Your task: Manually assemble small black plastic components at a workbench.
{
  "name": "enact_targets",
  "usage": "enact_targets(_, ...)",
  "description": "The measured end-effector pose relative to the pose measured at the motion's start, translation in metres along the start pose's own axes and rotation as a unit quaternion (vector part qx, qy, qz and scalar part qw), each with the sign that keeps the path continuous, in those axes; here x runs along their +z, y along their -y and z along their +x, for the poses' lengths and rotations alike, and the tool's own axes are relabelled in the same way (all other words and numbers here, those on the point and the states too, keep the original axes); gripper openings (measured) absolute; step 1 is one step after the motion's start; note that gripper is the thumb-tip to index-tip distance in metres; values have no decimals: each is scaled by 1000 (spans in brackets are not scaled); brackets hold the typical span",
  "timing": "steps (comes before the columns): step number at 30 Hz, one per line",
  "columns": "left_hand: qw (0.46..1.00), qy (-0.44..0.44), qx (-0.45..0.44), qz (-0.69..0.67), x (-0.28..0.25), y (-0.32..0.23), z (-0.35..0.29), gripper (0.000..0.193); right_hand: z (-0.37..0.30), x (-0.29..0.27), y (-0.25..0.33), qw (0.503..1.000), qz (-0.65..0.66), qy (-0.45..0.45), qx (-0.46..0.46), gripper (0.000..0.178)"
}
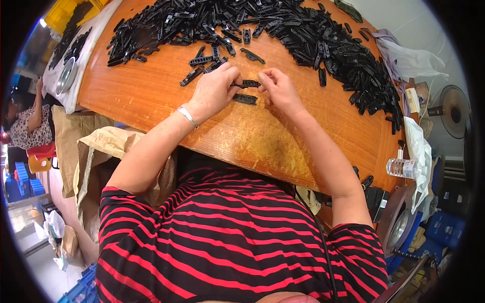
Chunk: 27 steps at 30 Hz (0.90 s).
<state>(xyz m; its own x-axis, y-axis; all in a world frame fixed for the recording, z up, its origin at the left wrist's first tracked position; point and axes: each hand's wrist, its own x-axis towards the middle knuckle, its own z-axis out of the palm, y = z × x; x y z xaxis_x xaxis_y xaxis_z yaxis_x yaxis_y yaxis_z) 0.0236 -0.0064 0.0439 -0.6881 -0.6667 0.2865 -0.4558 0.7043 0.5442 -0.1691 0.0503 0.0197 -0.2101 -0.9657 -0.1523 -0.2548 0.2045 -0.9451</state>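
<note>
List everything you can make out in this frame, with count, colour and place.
Heaped pieces: too many to count, black, table's far side
Held piece: one, black, between the hands
Loose piece: one, black, just nearer the wearer than the held one
Table: one, orange-brown, centre
Dish: one, silver, left
Yellow bin: one, upper left
Co-worker: one, spotted top, far left
Bottle: one, clear, right
Fan: one, dark, far right
Blurred edge clutter: count unclear, mixed colours
Bracelet: one, silver, left wrist
Shirt: one, black and red stripes, bottom
Left hand: one, bare, gripping the held piece
Right hand: one, bare, at that piece's right end
</note>
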Motion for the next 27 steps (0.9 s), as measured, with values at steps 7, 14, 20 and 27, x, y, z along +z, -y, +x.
enact_targets(7,992,-10,-42,-119,5,11,-7,19,-16,-1,5,978,122,88,146,23)
enact_targets(14,905,64,-236,-347,9,18,-6,15,-22,-1,-3,971,166,73,155,17)
enact_targets(20,882,89,-285,-365,18,23,-5,14,-29,5,-8,974,153,68,155,16)
enact_targets(27,887,91,-303,-337,18,22,-2,14,-29,8,-1,985,77,56,147,22)
